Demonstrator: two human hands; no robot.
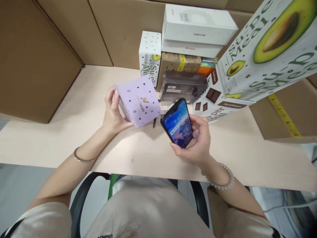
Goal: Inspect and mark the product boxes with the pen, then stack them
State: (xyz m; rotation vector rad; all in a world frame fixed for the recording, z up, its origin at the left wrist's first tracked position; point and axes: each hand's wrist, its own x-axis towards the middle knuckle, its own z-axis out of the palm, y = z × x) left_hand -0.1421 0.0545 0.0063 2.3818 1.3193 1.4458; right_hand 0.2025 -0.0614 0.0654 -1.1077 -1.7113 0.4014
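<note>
Above the tabletop (138, 158), the left hand (112, 115) has its grip closed on the purple box (138, 100) at its left side, while the right hand (199, 142) clasps the phone (178, 124) just beside it; light, even finger pressure should spare the box's walls.

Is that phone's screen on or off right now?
On: the phone in the right hand is lit up, showing 9:47 against a blue background.
</note>
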